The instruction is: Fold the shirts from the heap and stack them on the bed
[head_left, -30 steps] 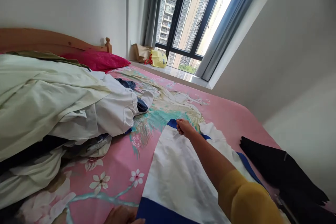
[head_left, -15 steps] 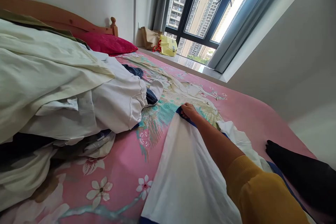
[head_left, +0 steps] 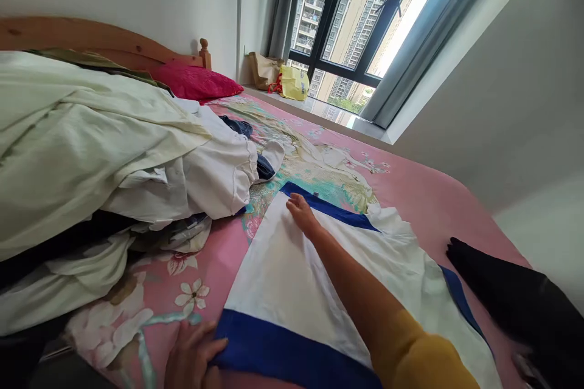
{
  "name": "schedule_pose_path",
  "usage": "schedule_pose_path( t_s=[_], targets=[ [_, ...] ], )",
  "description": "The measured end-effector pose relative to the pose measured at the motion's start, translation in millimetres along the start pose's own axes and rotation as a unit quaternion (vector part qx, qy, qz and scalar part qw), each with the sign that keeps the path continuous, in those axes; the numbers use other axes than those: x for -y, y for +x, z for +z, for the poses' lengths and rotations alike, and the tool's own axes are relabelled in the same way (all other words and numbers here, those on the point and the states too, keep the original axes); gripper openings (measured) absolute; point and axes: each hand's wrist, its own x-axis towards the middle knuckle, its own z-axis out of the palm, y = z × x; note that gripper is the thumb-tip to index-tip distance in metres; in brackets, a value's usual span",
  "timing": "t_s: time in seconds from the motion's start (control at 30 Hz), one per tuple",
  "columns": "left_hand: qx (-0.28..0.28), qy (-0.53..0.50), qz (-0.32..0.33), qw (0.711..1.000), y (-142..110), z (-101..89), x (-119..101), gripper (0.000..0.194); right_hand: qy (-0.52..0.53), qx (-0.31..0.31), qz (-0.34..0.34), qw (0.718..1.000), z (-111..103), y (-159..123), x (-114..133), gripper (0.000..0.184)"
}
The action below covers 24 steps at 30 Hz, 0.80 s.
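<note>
The left hand (head_left: 194, 355), fingers spread, touches a blue-trimmed white garment (head_left: 276, 267) between a clothes pile (head_left: 114, 146) and the pink bed's (head_left: 424, 194) right edge; the right hand (head_left: 301, 214) rests near its far end, fingers bent — pinching or not, I cannot tell. Past the bed's far edge — a windowsill (head_left: 326, 113), yellow bag (head_left: 294, 82), window (head_left: 356, 18).

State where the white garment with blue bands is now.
In the head view, the white garment with blue bands lies spread on the pink bed at lower centre-right, between the clothes pile to its left and the black garment to its right.
</note>
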Motion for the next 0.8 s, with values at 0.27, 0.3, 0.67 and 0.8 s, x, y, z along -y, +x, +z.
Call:
schedule_pose_path(
  t_s=[0.27, 0.3, 0.67, 0.8],
  targets=[
    [0.030, -0.022, 0.010, 0.999, 21.6, 1.9, -19.3, 0.028, -0.202, -0.221, -0.061, 0.952, -104.8, -301.3, -77.7, 0.034],
    [0.035, -0.026, 0.015, 0.999, 23.1, 2.8, -19.6, 0.026, -0.231, -0.290, -0.031, 0.928, -124.1, -339.2, -94.2, 0.038],
    [0.210, 0.033, 0.040, 0.976, 56.7, -8.3, -9.6, 0.032, -0.186, -0.366, 0.279, 0.868, -203.5, -473.2, -116.7, 0.050],
    [0.229, 0.095, 0.071, 0.966, 81.2, -35.5, -2.5, 0.038, 0.010, -0.358, 0.246, 0.901, -208.8, -465.3, -99.3, 0.027]
  ],
)
